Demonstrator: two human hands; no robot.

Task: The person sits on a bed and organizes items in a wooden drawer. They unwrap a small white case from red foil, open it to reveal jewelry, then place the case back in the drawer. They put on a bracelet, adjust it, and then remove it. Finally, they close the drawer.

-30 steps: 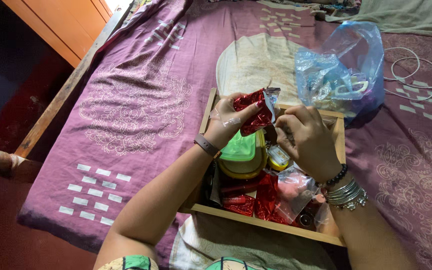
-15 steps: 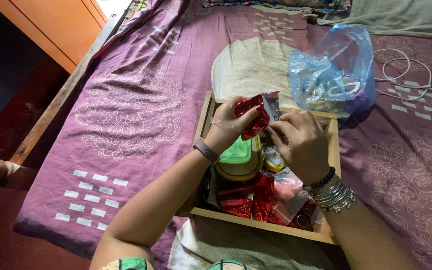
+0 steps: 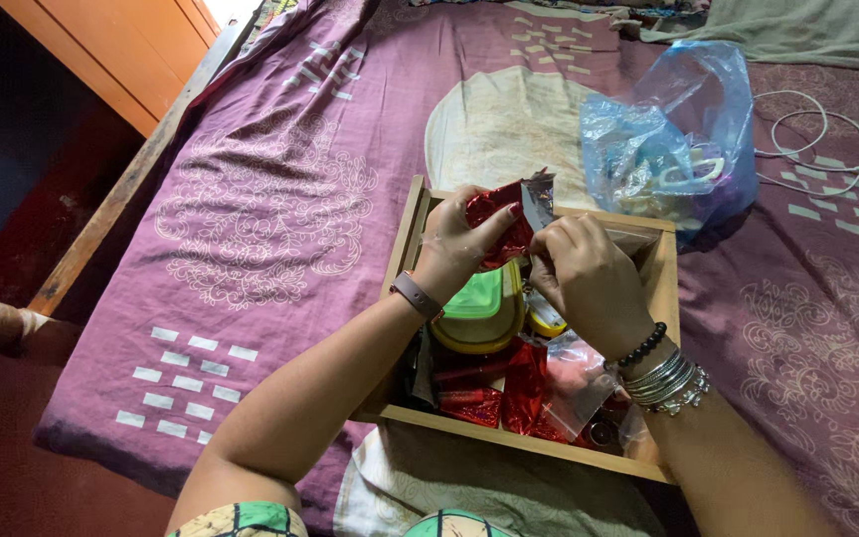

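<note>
Nearest the camera, a shallow wooden tray (image 3: 405, 234) with straight plank walls is seen resting on pale patterned cloth laid over a purple bedspread (image 3: 270, 199). In the near half of the tray, crinkled red foil packets (image 3: 509, 393) and a clear plastic pouch (image 3: 579, 373) are heaped together, glossy and creased. Just beyond them a rounded yellow container with a smooth green lid (image 3: 479, 308) is lodged under the wrists.

Above the middle of the tray, a shiny red foil wrapper (image 3: 494, 214), crumpled and with a silvery torn edge at its top, is held by both hands. The left hand (image 3: 459, 249) is closed about the wrapper's left side, the thumb pressed across the foil; a plain band is worn at that wrist. The right hand (image 3: 589, 278) is curled, its fingertips pinched on the silvery edge at the wrapper's right; a string of dark beads and a stack of metal bangles (image 3: 663, 378) are worn on that wrist. The wrapper is thus kept clear of the tray floor, over its far half.

Beyond the tray's far right corner, a puffed, translucent blue plastic bag (image 3: 683, 139) is set on the bedspread, with pale ring-shaped things dimly visible inside. Further right, a thin white cord (image 3: 812, 149) lies in loose loops. At the far left, a wooden bed rail (image 3: 131, 184) and an orange wooden panel (image 3: 121, 50) are seen
</note>
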